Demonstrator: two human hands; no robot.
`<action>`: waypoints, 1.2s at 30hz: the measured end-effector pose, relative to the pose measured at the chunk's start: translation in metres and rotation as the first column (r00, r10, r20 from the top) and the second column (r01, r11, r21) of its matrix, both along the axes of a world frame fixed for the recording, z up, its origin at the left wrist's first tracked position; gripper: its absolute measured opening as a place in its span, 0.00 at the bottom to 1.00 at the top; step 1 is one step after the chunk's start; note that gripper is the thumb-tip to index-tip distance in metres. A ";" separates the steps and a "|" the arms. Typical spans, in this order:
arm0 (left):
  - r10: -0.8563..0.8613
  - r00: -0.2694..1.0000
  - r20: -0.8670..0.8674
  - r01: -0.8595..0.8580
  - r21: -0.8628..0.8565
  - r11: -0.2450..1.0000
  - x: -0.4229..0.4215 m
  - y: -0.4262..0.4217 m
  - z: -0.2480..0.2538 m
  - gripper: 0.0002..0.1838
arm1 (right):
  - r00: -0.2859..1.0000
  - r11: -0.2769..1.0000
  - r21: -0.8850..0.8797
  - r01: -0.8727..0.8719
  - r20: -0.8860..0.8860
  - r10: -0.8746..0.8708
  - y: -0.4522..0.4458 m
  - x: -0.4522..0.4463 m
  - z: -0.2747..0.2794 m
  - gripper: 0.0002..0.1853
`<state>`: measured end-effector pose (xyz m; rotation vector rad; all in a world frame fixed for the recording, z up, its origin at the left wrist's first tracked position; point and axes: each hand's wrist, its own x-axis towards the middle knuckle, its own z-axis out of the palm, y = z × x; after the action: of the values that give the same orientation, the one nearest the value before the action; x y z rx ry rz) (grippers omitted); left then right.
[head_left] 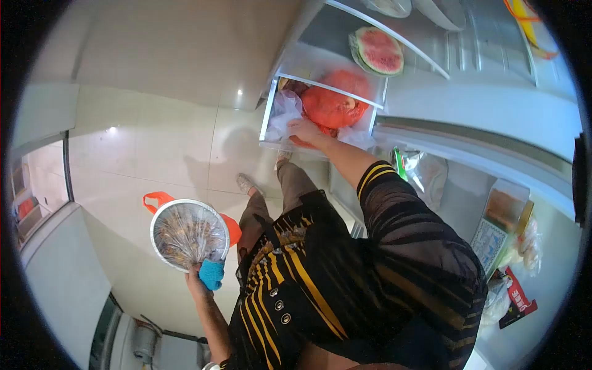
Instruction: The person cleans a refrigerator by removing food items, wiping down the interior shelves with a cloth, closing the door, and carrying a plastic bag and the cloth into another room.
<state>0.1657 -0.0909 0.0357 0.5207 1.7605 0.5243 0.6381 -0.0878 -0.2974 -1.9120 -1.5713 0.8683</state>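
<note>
My left hand (196, 282) grips the near rim of a round metal bowl (190, 234) covered in clear plastic wrap, with brownish food under it. A blue cloth (211, 274) is at that hand, and a red-orange bag (230, 229) shows beside the bowl. My right hand (306, 133) reaches into an open fridge drawer (265, 120) at its front edge. It is next to a large red plastic bag (333, 106) and a whitish plastic bag (285, 111). Its fingertips are partly hidden, so what they hold is unclear.
Half a wrapped watermelon (379, 50) lies on the shelf above the drawer. The open fridge door (459, 166) at the right holds boxes (505, 203) and a red-black packet (517, 301). My feet stand on the tiled floor (148, 148) below the drawer.
</note>
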 end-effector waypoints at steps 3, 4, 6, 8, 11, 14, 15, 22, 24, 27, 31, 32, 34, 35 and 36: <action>0.008 0.997 0.073 -0.009 0.015 1.000 -0.008 -0.004 -0.009 0.17 | 0.996 0.985 -0.169 0.040 0.081 -0.027 0.018 -0.021 -0.012 0.12; 0.019 0.997 0.070 -0.021 0.022 1.000 -0.015 -0.009 -0.017 0.19 | 0.996 0.984 -0.175 0.024 0.086 -0.009 0.036 -0.017 -0.026 0.12; 0.039 0.997 0.062 -0.040 0.016 0.999 -0.027 -0.012 -0.028 0.20 | 0.793 0.564 -0.613 -0.553 -0.179 0.583 0.082 -0.006 -0.036 0.17; 0.066 0.997 0.047 -0.066 -0.016 0.998 -0.022 -0.012 -0.028 0.20 | 0.957 0.922 -0.360 -0.139 -0.287 0.032 0.088 -0.008 0.035 0.17; 0.092 0.995 0.027 -0.090 -0.064 0.994 -0.038 -0.019 -0.041 0.19 | 0.827 0.851 -0.525 -0.010 -0.483 -0.288 0.105 0.000 0.075 0.17; 0.107 0.993 0.039 -0.104 -0.076 0.992 -0.036 -0.019 -0.042 0.16 | 0.614 0.811 -0.541 0.224 -0.568 -0.548 0.101 0.027 0.110 0.13; 0.099 0.995 0.021 -0.097 -0.090 0.991 -0.037 -0.020 -0.042 0.15 | 0.568 0.808 -0.503 0.306 -0.585 -0.579 0.091 0.041 0.107 0.13; 0.182 0.980 0.085 -0.172 -0.116 0.978 -0.037 -0.021 -0.049 0.18 | 0.070 0.447 -0.602 0.661 -0.544 -0.836 0.008 0.138 0.121 0.23; 0.170 0.980 0.107 -0.157 -0.118 0.981 -0.035 -0.018 -0.039 0.20 | -0.287 0.245 -0.626 0.741 -0.624 -0.727 -0.007 0.158 0.129 0.28; 0.158 0.980 0.125 -0.150 -0.074 0.986 -0.018 -0.015 -0.033 0.22 | -0.400 0.151 -0.628 0.763 -0.643 -0.654 -0.009 0.194 0.139 0.34; 0.048 0.971 0.236 -0.022 -0.114 0.993 0.004 -0.004 -0.032 0.24 | -0.264 0.306 -0.533 0.789 -0.744 -0.614 0.013 0.236 0.156 0.43; 0.081 0.997 0.012 -0.081 -0.027 0.996 -0.007 -0.011 -0.049 0.25 | -0.185 0.393 -0.475 0.787 -0.790 -0.585 -0.006 0.240 0.140 0.43; 0.031 0.988 0.150 -0.013 -0.117 0.993 -0.010 0.000 -0.049 0.26 | -0.310 0.247 -0.545 0.801 -0.731 -0.608 0.010 0.241 0.157 0.40; 0.083 0.976 0.201 -0.047 -0.178 0.983 -0.009 -0.012 -0.057 0.25 | -0.296 0.277 -0.557 0.783 -0.725 -0.622 0.012 0.250 0.153 0.40; 0.085 0.979 0.183 -0.053 -0.175 0.983 -0.004 -0.008 -0.055 0.25 | -0.207 0.379 -0.507 0.774 -0.769 -0.605 0.000 0.257 0.148 0.38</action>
<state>0.1614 -0.0992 -0.0190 0.2814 1.6269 0.4524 0.8953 -0.0880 -0.1490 -1.2550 0.3165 0.8860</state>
